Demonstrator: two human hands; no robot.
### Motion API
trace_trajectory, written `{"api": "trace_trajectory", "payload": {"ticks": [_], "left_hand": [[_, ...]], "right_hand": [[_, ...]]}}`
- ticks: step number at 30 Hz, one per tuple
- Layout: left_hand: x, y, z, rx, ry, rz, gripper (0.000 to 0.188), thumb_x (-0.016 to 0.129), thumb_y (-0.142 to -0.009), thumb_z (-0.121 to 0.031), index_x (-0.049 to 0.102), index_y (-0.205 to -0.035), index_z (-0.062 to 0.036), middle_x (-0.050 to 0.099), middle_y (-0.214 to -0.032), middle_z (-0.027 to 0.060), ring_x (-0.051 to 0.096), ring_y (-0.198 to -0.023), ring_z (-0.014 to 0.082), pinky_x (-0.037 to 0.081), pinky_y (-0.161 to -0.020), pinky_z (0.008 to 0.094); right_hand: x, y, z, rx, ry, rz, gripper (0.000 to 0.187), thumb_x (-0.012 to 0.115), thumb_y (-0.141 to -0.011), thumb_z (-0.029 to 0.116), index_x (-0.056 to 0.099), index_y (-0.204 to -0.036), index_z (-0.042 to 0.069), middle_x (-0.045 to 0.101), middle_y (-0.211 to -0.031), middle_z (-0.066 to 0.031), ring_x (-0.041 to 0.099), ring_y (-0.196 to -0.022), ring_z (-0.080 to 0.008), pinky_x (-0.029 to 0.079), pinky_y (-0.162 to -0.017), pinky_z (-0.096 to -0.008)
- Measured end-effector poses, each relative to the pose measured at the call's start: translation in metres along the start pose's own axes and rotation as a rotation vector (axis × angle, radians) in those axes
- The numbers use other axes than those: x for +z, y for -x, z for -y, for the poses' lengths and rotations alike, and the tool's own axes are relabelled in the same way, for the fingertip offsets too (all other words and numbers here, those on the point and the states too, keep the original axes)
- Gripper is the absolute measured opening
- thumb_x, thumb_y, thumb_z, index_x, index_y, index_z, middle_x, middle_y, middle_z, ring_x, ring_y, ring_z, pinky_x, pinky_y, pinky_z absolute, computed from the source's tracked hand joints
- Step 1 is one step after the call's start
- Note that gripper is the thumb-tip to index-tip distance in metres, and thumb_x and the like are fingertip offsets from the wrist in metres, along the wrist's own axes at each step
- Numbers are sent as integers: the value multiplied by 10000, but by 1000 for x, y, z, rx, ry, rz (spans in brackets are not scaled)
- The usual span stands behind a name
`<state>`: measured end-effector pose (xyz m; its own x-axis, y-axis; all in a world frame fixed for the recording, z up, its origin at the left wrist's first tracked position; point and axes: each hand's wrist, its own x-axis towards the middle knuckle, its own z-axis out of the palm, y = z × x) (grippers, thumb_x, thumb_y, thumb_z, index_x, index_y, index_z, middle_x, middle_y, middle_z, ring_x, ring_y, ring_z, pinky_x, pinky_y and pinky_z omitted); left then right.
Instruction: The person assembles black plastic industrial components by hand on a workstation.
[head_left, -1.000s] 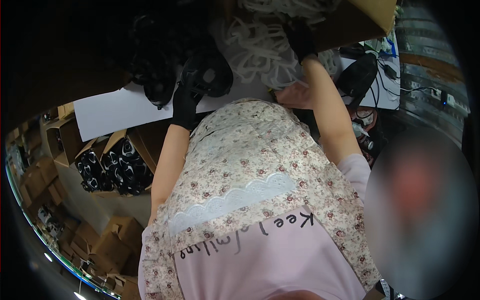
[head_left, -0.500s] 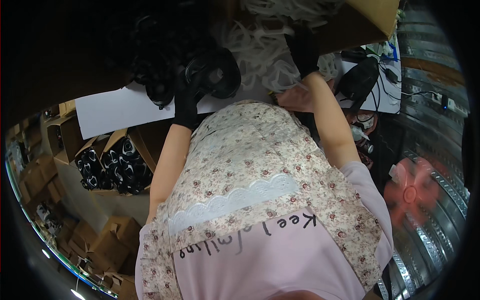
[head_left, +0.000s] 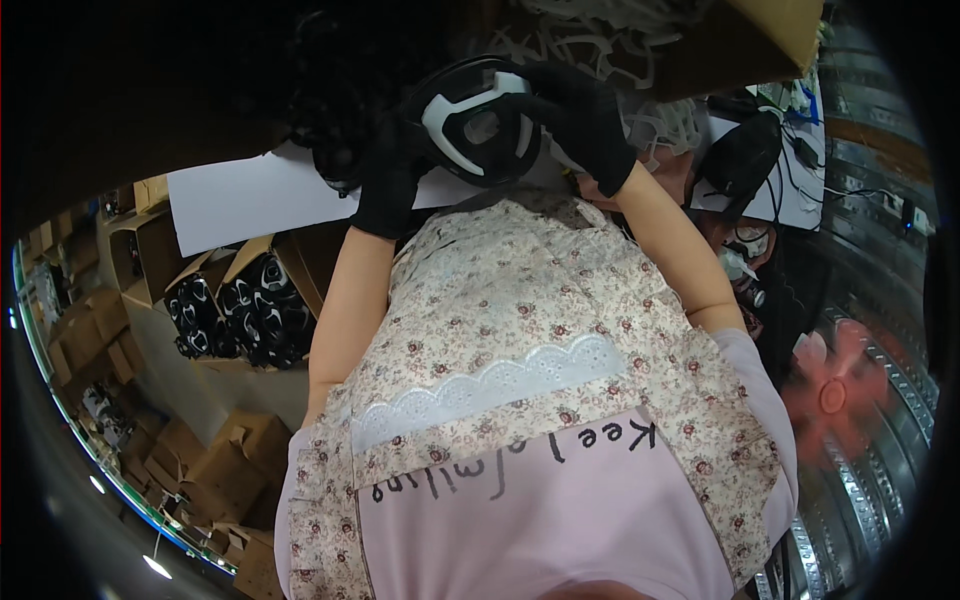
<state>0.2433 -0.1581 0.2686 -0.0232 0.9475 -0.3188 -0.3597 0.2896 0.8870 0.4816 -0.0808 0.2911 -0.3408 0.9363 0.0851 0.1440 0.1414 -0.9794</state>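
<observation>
In front of my chest a black rounded plastic shell (head_left: 487, 155) is tilted up, with an opening in its middle. My black-gloved left hand (head_left: 400, 170) grips its left edge. A pale, angular plastic trim piece (head_left: 452, 112) lies against the shell's face, running round part of the opening. My right hand (head_left: 585, 115), gloved in black too, holds that trim at its upper right end, fingers bent over it. Beyond my right hand is a heap of similar translucent pale trim pieces (head_left: 590, 45). Dark shells (head_left: 340, 150) are piled beyond my left hand, mostly lost in shadow.
A white tabletop (head_left: 235, 205) runs under the work. A cardboard box (head_left: 765, 40) stands at the far right, near a black pouch-like object (head_left: 738, 155) and cables. Cartons of black-and-white parts (head_left: 262, 310) sit at left. A red fan (head_left: 835, 395) is at right.
My right hand has come left from the pale heap with a trim piece, now against the shell. My left hand has tilted the shell's face towards me and shifted slightly right.
</observation>
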Motion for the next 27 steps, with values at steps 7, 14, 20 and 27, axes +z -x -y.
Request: {"api": "trace_trajectory", "payload": {"ticks": [7,14,20,27], "left_hand": [[11,12,-18,65,-141,-15,552,710,-860,-258,514,-1316,-18,597,-1202,63,567,-1073,158,492,-907,305],[28,21,-31,131,-203,-39,521,731,-838,-198,528,-1277,-5,602,-1174,72,567,-1060,166,484,-919,317],[27,23,-22,252,-354,-54,455,731,-839,-176,549,-1221,-7,607,-1124,73,574,-1021,149,486,-875,295],[32,12,-14,455,-432,-136,284,676,-898,-162,617,-1144,-33,619,-1089,50,580,-965,122,484,-829,281]], "right_hand": [[6,0,1,-24,207,61,410,753,-824,122,630,-1209,47,669,-1098,-103,640,-995,-190,513,-870,-295],[21,0,-1,178,-345,65,512,611,-944,203,450,-1405,47,576,-1267,-81,538,-1173,-171,422,-1012,-307],[30,12,-13,243,-471,28,402,625,-924,173,504,-1277,22,632,-1138,-85,603,-1039,-160,489,-896,-294],[42,19,-9,335,-514,-97,364,635,-912,185,523,-1220,27,615,-1104,-88,600,-971,-152,507,-846,-285]]}}
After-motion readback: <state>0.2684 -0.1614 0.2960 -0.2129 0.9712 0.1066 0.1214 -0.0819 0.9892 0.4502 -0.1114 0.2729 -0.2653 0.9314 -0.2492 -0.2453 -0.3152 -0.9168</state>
